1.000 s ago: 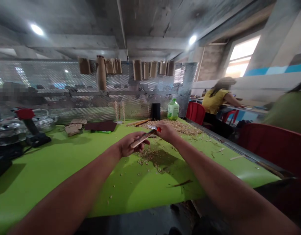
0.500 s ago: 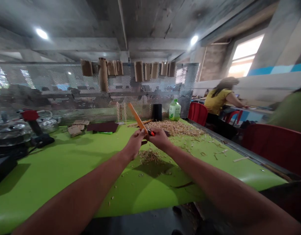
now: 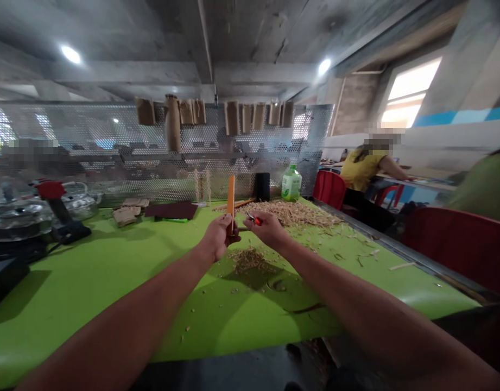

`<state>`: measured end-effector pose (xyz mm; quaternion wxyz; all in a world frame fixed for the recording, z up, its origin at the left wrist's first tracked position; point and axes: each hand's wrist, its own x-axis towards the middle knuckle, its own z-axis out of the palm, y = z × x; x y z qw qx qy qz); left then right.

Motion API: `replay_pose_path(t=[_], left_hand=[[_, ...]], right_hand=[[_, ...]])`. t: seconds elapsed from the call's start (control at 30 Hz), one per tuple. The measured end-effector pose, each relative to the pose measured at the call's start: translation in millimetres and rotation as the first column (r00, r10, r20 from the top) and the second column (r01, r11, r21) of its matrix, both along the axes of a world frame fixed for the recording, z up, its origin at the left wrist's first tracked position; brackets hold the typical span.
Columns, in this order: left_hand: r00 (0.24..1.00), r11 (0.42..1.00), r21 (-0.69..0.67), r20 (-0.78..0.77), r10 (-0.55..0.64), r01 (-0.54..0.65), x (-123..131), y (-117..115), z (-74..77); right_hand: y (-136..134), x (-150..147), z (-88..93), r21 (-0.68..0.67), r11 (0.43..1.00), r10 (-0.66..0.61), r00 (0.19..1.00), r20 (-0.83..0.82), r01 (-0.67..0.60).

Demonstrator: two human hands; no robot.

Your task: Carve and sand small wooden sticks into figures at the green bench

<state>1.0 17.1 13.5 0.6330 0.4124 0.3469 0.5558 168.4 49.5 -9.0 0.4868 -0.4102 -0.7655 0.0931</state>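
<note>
My left hand (image 3: 219,236) is closed around the lower end of a flat orange-brown strip (image 3: 231,195), which looks like wood or bamboo and stands nearly upright. In my closed right hand (image 3: 270,229) is a small knife (image 3: 255,220) with red on its handle; most of it is hidden by the fingers. The two hands are close together over the table, with a narrow gap between the strip and the knife. Below them lies a small heap of shavings (image 3: 252,260).
A larger pile of shavings (image 3: 302,213) spreads behind my right hand on the green table (image 3: 131,293). Beyond are a green-tinted jug (image 3: 291,184), a black block (image 3: 262,186) and a perforated metal screen (image 3: 123,163). Glass kettles (image 3: 19,222) stand left; a person in yellow (image 3: 361,168) sits right.
The strip has turned from leaning left to almost upright. My right hand with the knife has shifted slightly right, away from the strip. A dark curled piece now shows beside the small heap.
</note>
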Motion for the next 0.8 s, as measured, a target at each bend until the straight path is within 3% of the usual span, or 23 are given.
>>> replay_pose_path(t=[0.23, 0.43, 0.8], left_hand=[[0.990, 0.996, 0.025, -0.113, -0.086, 0.089, 3.1, -6.1, -4.6], [0.985, 0.997, -0.035, -0.161, -0.070, 0.065, 5.9, -10.5, -2.8], [0.990, 0.998, -0.066, -0.142, 0.000, -0.010, 17.1, -23.6, 4.1]], right_hand=[[-9.5, -4.7, 1.7, 0.021, 0.996, -0.085, 0.990, 0.115, 0.084], [-17.0, -5.5, 11.2, 0.033, 0.968, -0.252, 0.946, 0.205, 0.250], [-42.4, -16.5, 24.1, 0.067, 0.902, -0.379, 0.706, 0.598, 0.427]])
